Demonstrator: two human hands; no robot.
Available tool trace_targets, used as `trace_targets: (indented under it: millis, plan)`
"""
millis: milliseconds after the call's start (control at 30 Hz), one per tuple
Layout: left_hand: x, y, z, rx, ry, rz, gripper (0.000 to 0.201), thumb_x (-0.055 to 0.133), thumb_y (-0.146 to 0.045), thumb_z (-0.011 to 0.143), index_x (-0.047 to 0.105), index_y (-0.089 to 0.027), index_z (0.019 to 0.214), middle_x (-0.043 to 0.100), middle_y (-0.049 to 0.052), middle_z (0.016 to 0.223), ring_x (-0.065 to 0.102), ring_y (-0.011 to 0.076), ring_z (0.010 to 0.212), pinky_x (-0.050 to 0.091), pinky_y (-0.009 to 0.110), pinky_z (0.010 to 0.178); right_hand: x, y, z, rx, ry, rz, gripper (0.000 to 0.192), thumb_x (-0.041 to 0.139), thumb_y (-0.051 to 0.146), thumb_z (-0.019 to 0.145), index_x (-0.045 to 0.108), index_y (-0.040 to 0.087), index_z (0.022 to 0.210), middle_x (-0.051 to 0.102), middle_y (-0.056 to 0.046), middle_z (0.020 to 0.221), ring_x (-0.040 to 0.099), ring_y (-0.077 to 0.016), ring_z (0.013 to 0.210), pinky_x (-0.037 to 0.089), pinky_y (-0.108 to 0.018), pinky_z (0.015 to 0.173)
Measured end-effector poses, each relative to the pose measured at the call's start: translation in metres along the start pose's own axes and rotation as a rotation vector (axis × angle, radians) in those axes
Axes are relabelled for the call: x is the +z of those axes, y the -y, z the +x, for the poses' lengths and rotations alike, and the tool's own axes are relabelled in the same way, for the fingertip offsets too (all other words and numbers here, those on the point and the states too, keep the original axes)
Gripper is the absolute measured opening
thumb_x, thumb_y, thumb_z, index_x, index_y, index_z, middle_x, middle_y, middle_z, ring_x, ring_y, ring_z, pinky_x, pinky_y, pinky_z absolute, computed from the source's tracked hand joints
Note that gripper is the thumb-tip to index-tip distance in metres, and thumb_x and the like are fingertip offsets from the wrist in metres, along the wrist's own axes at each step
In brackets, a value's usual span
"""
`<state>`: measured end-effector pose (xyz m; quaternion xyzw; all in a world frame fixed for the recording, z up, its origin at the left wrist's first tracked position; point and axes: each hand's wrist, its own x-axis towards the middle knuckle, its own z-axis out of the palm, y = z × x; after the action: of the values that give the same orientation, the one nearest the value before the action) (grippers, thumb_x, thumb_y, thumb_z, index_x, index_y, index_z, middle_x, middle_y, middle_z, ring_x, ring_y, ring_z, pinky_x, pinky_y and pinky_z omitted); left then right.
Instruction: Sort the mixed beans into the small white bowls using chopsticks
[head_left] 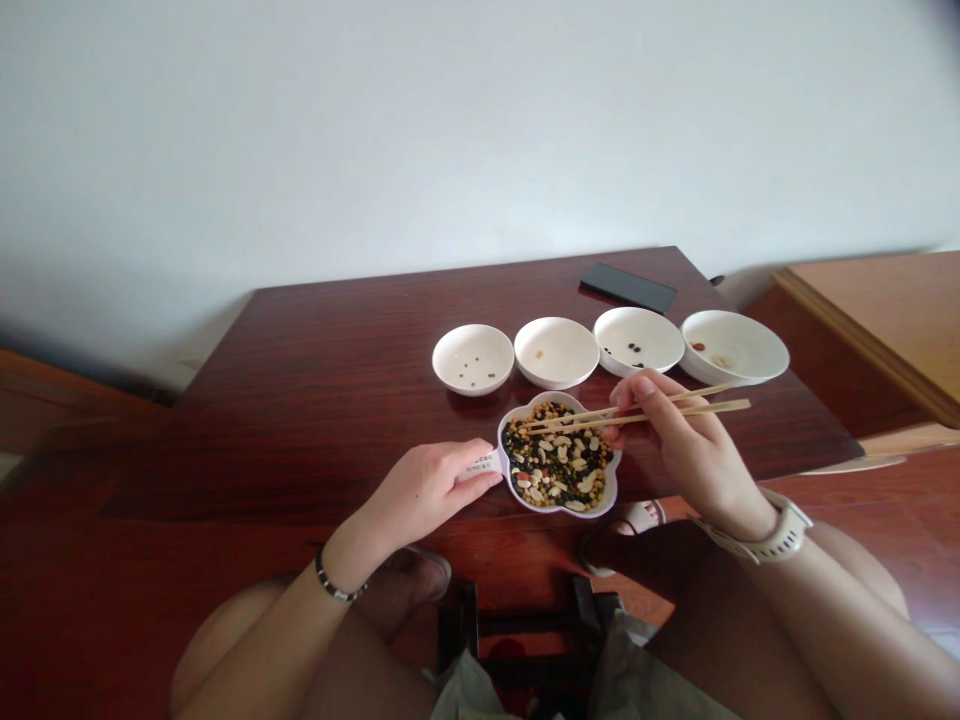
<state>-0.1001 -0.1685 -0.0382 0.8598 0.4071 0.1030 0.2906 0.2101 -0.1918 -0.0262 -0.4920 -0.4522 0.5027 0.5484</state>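
My left hand is closed around the short labelled handle of a flower-shaped dish at the table's front edge. Mixed beans and nuts fill the dish: yellow, black and green ones, with pale peanut-like halves. In my right hand is a pair of chopsticks, their tips among the beans at the upper left of the dish. Whether the tips pinch a bean is too small to tell. Behind the dish stands a row of white bowls, the nearest to my right hand being the bowl with black beans.
Leftmost is a bowl with several green beans; beside it, a bowl with one pale yellow piece. The far right bowl holds a reddish piece and pale ones. A dark phone lies behind them. Wooden furniture stands right of the table.
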Motion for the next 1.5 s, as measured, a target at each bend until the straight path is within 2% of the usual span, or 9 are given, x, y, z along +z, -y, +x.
trace_targets:
  millis: [200,500,1100,1333,1500]
  plan:
    - [-0.001,-0.001,0.000,-0.010,0.008,0.005,0.025,0.056,-0.043,0.110,0.065,-0.022,0.100,0.073,0.001,0.089,0.068,0.0179,0.079,0.042,0.028,0.071,0.003,0.000,-0.004,-0.060,0.006,-0.059,0.036,0.063,0.055,0.104,0.068,0.024,0.086,0.066,-0.003,0.079,0.066,-0.0173,0.069,0.057,-0.029,0.064]
    - [-0.001,-0.001,0.000,-0.020,0.013,-0.008,0.026,0.057,-0.043,0.109,0.064,-0.021,0.097,0.071,0.001,0.087,0.066,0.0172,0.077,0.041,0.028,0.070,0.005,0.004,-0.004,-0.069,-0.026,-0.036,0.039,0.066,0.058,0.100,0.068,0.022,0.084,0.065,-0.004,0.080,0.065,-0.0170,0.067,0.057,-0.030,0.062]
    - [0.000,-0.001,0.000,-0.034,0.030,-0.007,0.025,0.056,-0.044,0.110,0.064,-0.022,0.101,0.072,0.001,0.091,0.066,0.0178,0.079,0.040,0.028,0.072,0.005,-0.002,-0.006,-0.096,0.082,-0.086,0.030,0.059,0.049,0.107,0.066,0.025,0.090,0.066,-0.004,0.082,0.065,-0.0185,0.071,0.054,-0.031,0.065]
    - [0.001,0.000,0.000,-0.028,0.034,0.012,0.027,0.055,-0.045,0.111,0.063,-0.021,0.101,0.071,0.001,0.092,0.067,0.0183,0.081,0.040,0.028,0.073,0.004,-0.003,-0.005,-0.137,0.049,-0.094,0.029,0.057,0.047,0.109,0.064,0.023,0.094,0.065,-0.002,0.081,0.066,-0.0162,0.070,0.054,-0.029,0.063]
    - [0.002,0.001,0.000,-0.020,0.029,0.006,0.026,0.055,-0.045,0.111,0.063,-0.022,0.102,0.071,0.001,0.092,0.066,0.0179,0.081,0.040,0.028,0.072,0.002,-0.007,-0.004,-0.137,0.084,-0.100,0.027,0.056,0.045,0.110,0.064,0.023,0.096,0.066,-0.002,0.084,0.066,-0.0161,0.072,0.055,-0.029,0.065]
